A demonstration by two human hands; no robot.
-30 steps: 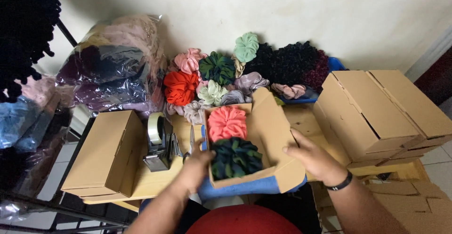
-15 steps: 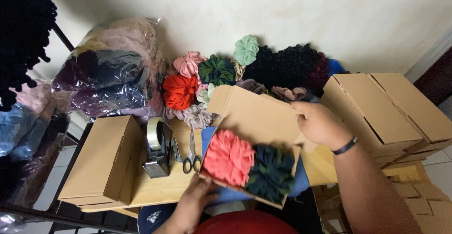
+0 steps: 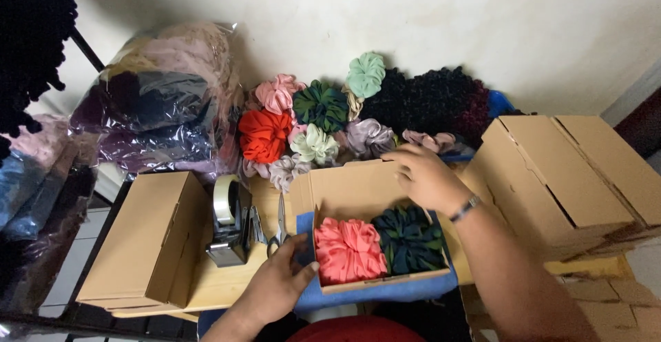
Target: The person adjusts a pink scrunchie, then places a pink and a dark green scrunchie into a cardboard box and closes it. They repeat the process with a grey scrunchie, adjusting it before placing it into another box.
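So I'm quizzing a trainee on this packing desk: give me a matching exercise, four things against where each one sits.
Things:
1. coral scrunchie
2. tape dispenser
3. mint scrunchie
4. scissors

Places:
A. top of the pile against the wall
B. on the desk between the tape dispenser and the open box
C. inside the open box, beside the dark green scrunchie
D. just right of the closed box on the left

Pairs: 1-C, 2-D, 3-A, 4-B
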